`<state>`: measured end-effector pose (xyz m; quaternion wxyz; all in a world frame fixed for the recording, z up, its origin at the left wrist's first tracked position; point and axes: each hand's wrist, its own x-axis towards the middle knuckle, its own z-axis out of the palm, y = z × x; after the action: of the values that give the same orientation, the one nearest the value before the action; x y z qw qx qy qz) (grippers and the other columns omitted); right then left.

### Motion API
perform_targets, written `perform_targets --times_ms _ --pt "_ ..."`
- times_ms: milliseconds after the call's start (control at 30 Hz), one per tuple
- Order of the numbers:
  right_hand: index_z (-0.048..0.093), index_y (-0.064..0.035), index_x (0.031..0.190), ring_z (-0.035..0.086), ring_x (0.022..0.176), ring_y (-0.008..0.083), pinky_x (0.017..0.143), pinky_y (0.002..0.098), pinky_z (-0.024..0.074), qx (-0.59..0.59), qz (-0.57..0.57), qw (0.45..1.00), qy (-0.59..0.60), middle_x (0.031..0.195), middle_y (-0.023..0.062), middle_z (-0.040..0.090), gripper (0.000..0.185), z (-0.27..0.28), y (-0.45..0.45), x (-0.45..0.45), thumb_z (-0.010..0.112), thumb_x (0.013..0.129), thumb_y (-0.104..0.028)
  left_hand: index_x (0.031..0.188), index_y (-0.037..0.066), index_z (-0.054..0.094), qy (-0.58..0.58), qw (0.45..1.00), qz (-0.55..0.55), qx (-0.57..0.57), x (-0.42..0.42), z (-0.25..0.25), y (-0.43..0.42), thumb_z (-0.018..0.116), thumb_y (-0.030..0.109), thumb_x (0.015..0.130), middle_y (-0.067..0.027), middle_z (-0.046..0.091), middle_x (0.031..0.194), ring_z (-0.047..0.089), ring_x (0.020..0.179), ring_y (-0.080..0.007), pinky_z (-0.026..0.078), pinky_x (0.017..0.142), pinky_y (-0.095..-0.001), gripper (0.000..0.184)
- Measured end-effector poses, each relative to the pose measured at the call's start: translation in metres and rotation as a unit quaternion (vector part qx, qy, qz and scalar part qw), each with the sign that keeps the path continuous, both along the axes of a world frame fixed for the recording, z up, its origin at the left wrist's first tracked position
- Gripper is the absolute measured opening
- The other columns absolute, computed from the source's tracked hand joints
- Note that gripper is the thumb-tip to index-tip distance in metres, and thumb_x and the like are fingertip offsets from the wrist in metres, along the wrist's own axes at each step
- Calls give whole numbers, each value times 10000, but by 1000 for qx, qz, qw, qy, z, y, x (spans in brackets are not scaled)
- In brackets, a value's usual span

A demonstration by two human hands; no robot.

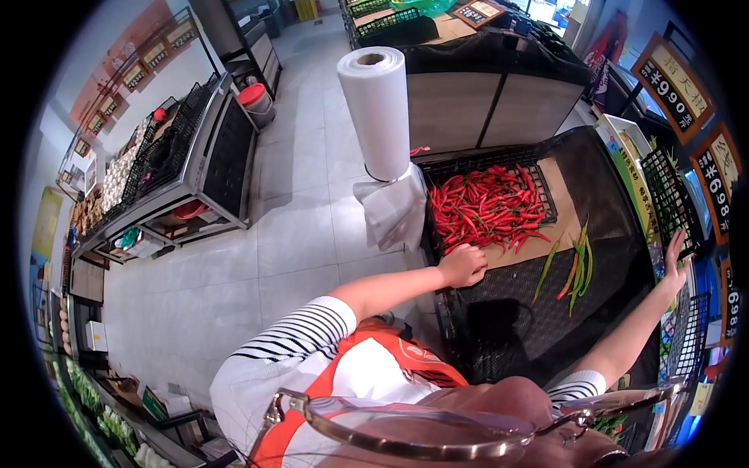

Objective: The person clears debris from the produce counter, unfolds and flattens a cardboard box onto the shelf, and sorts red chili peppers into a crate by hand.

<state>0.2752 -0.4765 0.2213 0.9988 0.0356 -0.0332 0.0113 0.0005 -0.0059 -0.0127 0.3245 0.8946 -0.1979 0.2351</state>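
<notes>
red chilies [488, 204], black-striped white sleeve [300, 334]

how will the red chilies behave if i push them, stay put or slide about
The red chilies would probably shift separately, since they lie in a loose heap. Their shiny skins suggest they may be slippery. Each is likely light, being so slim.

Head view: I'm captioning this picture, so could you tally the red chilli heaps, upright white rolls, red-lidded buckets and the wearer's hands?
Red chilli heap: 1
White roll: 1
Red-lidded bucket: 1
Left hand and right hand: 2
Total: 5
</notes>
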Motion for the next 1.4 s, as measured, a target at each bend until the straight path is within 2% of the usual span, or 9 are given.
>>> perform_targets --times_ms 133,267,400,533,600,700,833,1233,1400 --pt "247 31 1330 366 1232 328 1037 502 232 -74 -5 997 1 1317 204 385 581 -28 6 -21 320 927 -381 640 75 531 6 1000 -12 -13 -1 1 1 571 163 695 -69 517 677 526 717 -244 387 661 -358 111" --pt "289 43 1300 398 1212 302 1043 468 253 -141 58 987 50 1287 195 425 515 -55 108 -120 355 931 -310 643 74 534 2 1000 -12 -5 0 -4 2 574 165 699 -69 520 679 526 719 -244 386 661 -362 114" --pt "347 20 1273 453 1170 238 1025 450 288 -191 166 960 118 1217 167 500 458 -119 174 -209 415 918 -262 652 74 544 -7 1000 -11 -20 0 -5 2 575 177 706 -72 524 684 528 728 -247 384 657 -361 120" --pt "432 3 1219 546 1017 210 969 385 369 -323 118 920 188 1123 144 553 423 -165 216 -290 442 914 -289 679 67 544 -21 1000 -17 1 0 -5 3 583 168 696 -72 533 695 535 735 -245 397 682 -363 110" --pt "452 5 1202 570 848 168 835 302 444 -517 5 827 223 997 127 589 405 -179 236 -324 446 920 -286 748 71 552 -2 1000 -28 8 -1 -5 5 591 171 689 -69 535 769 525 791 -240 396 701 -362 123" --pt "446 7 1206 543 736 125 683 241 448 -757 -143 605 201 868 105 592 389 -208 244 -355 449 923 -260 880 71 543 7 999 -35 1 -4 1 7 597 158 681 -82 509 898 496 888 -254 397 733 -361 224" --pt "444 -1 1200 530 684 109 603 228 435 -791 -234 533 191 786 75 572 359 -228 259 -376 454 923 -228 970 64 523 14 999 -49 -8 -2 -2 6 600 183 678 -104 457 1029 445 993 -274 385 794 -379 325" --pt "498 -3 1147 546 619 128 560 231 445 -808 -279 463 233 739 93 596 374 -249 249 -375 468 914 -295 1005 63 533 75 993 -40 83 1 -12 3 598 255 711 -126 433 1094 365 1103 -287 354 855 -390 357" --pt "502 -3 1139 548 623 127 562 236 445 -803 -288 467 232 755 90 596 379 -256 245 -374 472 912 -305 961 50 552 54 995 -45 75 1 -13 4 600 248 707 -136 443 1087 368 1104 -296 355 854 -390 326"
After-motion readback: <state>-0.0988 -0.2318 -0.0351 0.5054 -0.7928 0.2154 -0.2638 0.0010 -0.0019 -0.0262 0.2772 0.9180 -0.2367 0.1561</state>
